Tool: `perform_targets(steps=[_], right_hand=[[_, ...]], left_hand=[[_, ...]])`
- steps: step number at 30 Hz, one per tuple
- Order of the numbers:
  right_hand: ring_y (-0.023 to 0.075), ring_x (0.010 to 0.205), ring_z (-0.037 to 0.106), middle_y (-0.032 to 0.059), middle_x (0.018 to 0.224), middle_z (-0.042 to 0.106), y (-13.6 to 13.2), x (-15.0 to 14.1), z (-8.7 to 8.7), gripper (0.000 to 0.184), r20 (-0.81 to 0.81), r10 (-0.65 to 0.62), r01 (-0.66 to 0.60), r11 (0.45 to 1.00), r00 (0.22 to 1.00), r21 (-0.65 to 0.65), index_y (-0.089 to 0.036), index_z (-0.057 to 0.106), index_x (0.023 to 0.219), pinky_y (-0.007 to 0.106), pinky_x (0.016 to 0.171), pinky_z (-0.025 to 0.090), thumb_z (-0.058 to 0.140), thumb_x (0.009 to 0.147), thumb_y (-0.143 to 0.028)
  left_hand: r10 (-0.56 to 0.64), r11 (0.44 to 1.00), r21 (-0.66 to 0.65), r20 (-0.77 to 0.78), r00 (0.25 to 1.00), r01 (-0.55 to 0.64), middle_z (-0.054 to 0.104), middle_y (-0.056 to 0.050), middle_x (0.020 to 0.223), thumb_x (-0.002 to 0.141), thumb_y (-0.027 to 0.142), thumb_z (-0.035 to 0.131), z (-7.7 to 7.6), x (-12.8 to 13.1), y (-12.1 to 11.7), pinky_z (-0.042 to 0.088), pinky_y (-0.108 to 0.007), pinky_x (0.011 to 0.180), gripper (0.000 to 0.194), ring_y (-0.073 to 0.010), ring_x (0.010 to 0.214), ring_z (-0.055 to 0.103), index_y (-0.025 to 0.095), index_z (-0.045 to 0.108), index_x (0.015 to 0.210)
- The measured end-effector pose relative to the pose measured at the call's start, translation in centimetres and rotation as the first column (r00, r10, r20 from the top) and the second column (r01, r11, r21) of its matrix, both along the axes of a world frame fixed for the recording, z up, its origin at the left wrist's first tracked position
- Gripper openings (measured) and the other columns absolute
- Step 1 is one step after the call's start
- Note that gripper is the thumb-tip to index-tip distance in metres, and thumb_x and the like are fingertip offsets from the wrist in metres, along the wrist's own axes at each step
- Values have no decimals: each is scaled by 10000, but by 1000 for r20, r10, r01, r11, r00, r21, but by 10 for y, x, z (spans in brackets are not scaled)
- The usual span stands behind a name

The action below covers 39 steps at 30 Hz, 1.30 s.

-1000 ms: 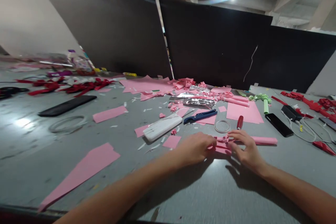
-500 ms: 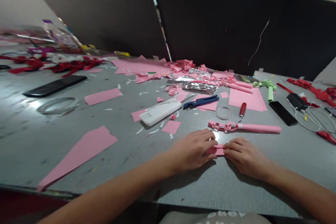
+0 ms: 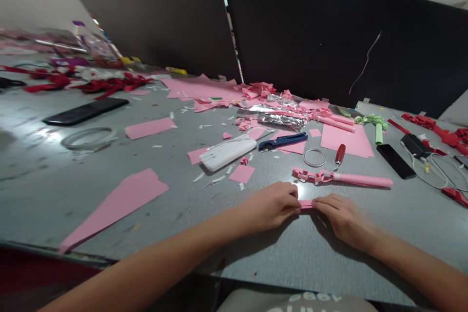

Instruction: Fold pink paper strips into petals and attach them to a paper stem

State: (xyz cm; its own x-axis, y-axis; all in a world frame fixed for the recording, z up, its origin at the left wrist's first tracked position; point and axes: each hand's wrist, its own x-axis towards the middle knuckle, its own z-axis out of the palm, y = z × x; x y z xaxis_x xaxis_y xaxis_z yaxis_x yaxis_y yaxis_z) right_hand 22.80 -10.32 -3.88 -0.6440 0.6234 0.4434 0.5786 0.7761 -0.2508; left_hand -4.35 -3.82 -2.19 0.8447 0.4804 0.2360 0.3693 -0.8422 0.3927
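The left hand [image 3: 278, 204] and right hand [image 3: 340, 214] are resting nearer the worktop's [image 3: 263, 265] front edge than a second ago, no longer covering the pink paper chain [image 3: 312, 175], which is now lying in full behind them. The pink strip [image 3: 306, 204] between the fingertips is showing narrower than half a second ago. The view is tilting lower than at first, bringing in grey clothing [image 3: 248, 302].

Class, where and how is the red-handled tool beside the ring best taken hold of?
Probably by the middle of its red handle, coming from the right: the handle is thicker than the thin tip, which points toward the pink roll, and the ring lies just left.
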Motion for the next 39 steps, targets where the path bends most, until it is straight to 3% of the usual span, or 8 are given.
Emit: perform_targets(steps=[4,8,14,19,22,27,32,39], right_hand=[[260,982,760,145,1184,806,-1,2,1,279,-47,-1,1,1000,999,-2,-177,741,1204,399,852,635,498,1090,-100],[254,930,741,117,1036,805,-2,2,4,256,-11,-2,1,997,1000,-75,-177,745,1103,386,817,621,502,1081,-100],[237,943,769,122,1148,823,0,4,3,319,-54,12,-11,1000,998,19,-193,727,1278,362,804,628,481,1098,-96],[262,990,760,126,1159,819,1,4,3,351,-13,17,-16,999,1000,38,-175,706,1331,394,818,637,474,1087,-76],[276,990,737,124,1097,813,-1,1,8,332,40,29,-29,999,999,22,-151,710,1298,411,817,640,477,1076,-69],[287,1086,729,146,1222,798,-2,-1,10,328,59,26,-27,999,998,22,-144,707,1323,439,885,656,496,1081,-81],[289,1074,751,142,1215,816,0,1,7,359,80,33,-35,999,996,26,-146,715,1345,451,884,667,488,1078,-70],[302,1131,753,133,1279,810,0,4,5,401,130,29,-33,999,991,24,-163,691,1423,492,964,657,508,1078,-73]], left_hand=[[5,988,-155,70,998,6,746,-31,914,983,144,710,-3,0,4,480,-299,808,135,-191,872,695,208,817,932],[11,994,-112,55,998,-5,752,-45,929,1004,229,715,-1,1,2,485,-312,794,98,-210,873,697,198,802,973],[1,996,-90,82,997,7,799,-57,974,1103,244,578,-3,3,3,499,-308,814,206,-209,901,721,186,769,1048],[28,995,-95,122,992,-16,817,-49,956,1107,251,590,-9,4,8,494,-292,770,202,-200,864,735,194,779,1063],[0,1000,-17,88,996,2,781,-43,917,1082,198,608,-11,4,8,492,-289,761,204,-191,844,709,195,795,1000],[18,986,166,62,998,-28,733,-48,962,1073,177,616,-13,6,5,491,-302,743,217,-195,861,667,203,800,961],[-75,957,281,-20,997,78,748,-58,999,1014,32,592,-12,5,5,525,-333,820,217,-204,885,673,170,759,999],[-112,897,415,-126,986,155,715,-76,929,991,35,592,-6,2,-3,493,-365,754,164,-242,866,650,151,707,984]])
